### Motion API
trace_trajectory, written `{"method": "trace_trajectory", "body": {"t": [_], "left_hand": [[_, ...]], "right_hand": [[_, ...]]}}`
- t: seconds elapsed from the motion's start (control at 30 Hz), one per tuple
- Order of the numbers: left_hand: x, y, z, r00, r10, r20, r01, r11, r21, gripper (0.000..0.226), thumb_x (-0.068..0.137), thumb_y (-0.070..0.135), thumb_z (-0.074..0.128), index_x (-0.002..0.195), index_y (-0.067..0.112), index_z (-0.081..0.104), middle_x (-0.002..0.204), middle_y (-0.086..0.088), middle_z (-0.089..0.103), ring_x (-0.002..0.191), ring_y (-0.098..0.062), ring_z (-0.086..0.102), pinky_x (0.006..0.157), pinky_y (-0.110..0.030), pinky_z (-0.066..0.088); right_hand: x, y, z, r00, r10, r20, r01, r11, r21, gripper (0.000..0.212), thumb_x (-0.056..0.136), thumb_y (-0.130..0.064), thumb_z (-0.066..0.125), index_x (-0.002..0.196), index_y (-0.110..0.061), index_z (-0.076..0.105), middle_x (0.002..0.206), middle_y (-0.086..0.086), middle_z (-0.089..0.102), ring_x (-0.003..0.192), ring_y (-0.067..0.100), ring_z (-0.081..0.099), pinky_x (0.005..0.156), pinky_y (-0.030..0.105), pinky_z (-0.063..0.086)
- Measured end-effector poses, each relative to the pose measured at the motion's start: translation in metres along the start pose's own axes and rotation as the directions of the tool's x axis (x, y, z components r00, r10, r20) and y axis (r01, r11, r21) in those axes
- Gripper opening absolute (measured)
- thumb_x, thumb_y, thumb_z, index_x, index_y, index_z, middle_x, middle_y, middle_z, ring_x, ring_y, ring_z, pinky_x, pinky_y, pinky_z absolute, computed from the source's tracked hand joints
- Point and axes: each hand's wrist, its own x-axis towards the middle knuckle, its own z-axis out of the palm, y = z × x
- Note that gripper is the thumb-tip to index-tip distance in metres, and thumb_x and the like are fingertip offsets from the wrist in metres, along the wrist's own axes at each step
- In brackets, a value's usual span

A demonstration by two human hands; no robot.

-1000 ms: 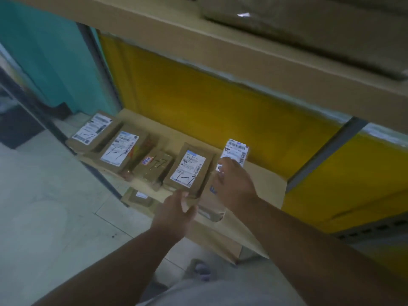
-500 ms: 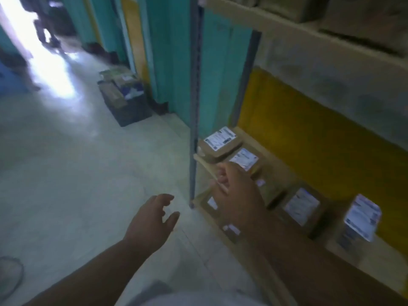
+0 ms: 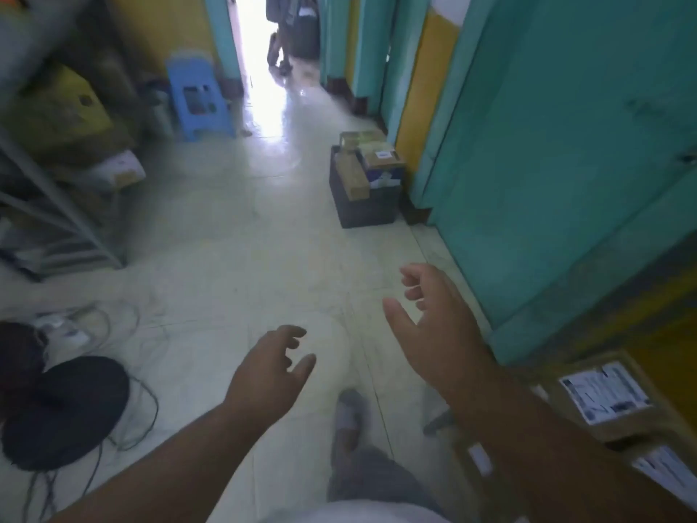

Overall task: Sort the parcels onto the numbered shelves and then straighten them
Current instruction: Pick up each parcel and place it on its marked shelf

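Parcels sit at your lower right: a brown cardboard parcel (image 3: 599,400) with a white printed label on its top face lies flat on the shelf (image 3: 675,420), just beside your right forearm. The label text is too blurred to read. Its long axis runs roughly from lower left to upper right in the head view, tilted against the frame edges, with the label's long side following the same line. A second labelled parcel (image 3: 663,473) lies just below it, cut off by the frame edge, and a third one (image 3: 479,460) shows partly under your forearm, lower down; which shelf level that one sits on cannot be told. Your left hand (image 3: 269,366) hangs over the pale tiled floor (image 3: 234,235), fingers loosely spread and slightly bent, holding nothing. Your right hand (image 3: 433,318) is raised a little higher, near the teal wall panel (image 3: 565,145), fingers loosely curved with the thumb out, also holding nothing. The two hands are apart and neither touches a parcel. Farther up the floor, against the teal and yellow wall, stands a dark crate (image 3: 364,200) piled with more cardboard parcels, well apart from your hands. A blue plastic stool (image 3: 198,98) stands near the bright doorway. At your left, a black round object (image 3: 64,409) with loose cables lies on the floor.
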Motion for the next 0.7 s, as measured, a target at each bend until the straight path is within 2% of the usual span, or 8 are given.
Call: {"method": "trace_trajectory", "body": {"t": [0.23, 0.43, 0.57, 0.7], "left_hand": [[0.147, 0.005, -0.060, 0.987, -0.112, -0.117, 0.114, 0.994, 0.007, 0.041, 0.091, 0.042, 0.066, 0.130, 0.034, 0.052, 0.116, 0.012, 0.059, 0.089, -0.001, 0.060, 0.078, -0.026, 0.052], [0.266, -0.019, -0.115, 0.963, -0.184, -0.195, 0.182, 0.983, -0.029, 0.042, 0.091, 0.040, 0.067, 0.130, 0.031, 0.054, 0.115, 0.010, 0.058, 0.088, -0.002, 0.061, 0.068, -0.019, 0.044], [0.368, -0.044, -0.140, 0.967, -0.179, -0.179, 0.171, 0.983, -0.059, 0.041, 0.091, 0.040, 0.067, 0.129, 0.031, 0.054, 0.114, 0.009, 0.059, 0.087, -0.003, 0.061, 0.074, -0.024, 0.050], [0.489, -0.045, -0.176, 0.991, -0.103, -0.088, 0.104, 0.995, 0.005, 0.043, 0.091, 0.042, 0.066, 0.130, 0.031, 0.054, 0.118, 0.008, 0.059, 0.088, -0.004, 0.061, 0.078, -0.027, 0.052]], "right_hand": [[0.194, -0.020, 0.046, 0.984, -0.132, 0.120, 0.136, 0.991, -0.020, 0.041, 0.092, -0.036, 0.064, 0.130, -0.025, 0.052, 0.116, -0.012, 0.051, 0.096, -0.002, 0.046, 0.067, -0.001, 0.029], [0.347, -0.060, 0.103, 0.965, -0.214, 0.150, 0.212, 0.977, 0.031, 0.042, 0.092, -0.035, 0.066, 0.131, -0.024, 0.053, 0.120, -0.009, 0.052, 0.098, 0.000, 0.050, 0.070, 0.007, 0.035], [0.431, -0.069, 0.160, 0.973, -0.184, 0.140, 0.183, 0.983, 0.014, 0.042, 0.091, -0.035, 0.067, 0.130, -0.024, 0.053, 0.122, -0.007, 0.050, 0.102, 0.005, 0.052, 0.078, 0.022, 0.043], [0.518, -0.083, 0.189, 0.988, -0.102, 0.118, 0.108, 0.993, -0.047, 0.043, 0.092, -0.039, 0.064, 0.131, -0.026, 0.051, 0.122, -0.010, 0.044, 0.109, 0.006, 0.047, 0.079, 0.023, 0.038]]}}
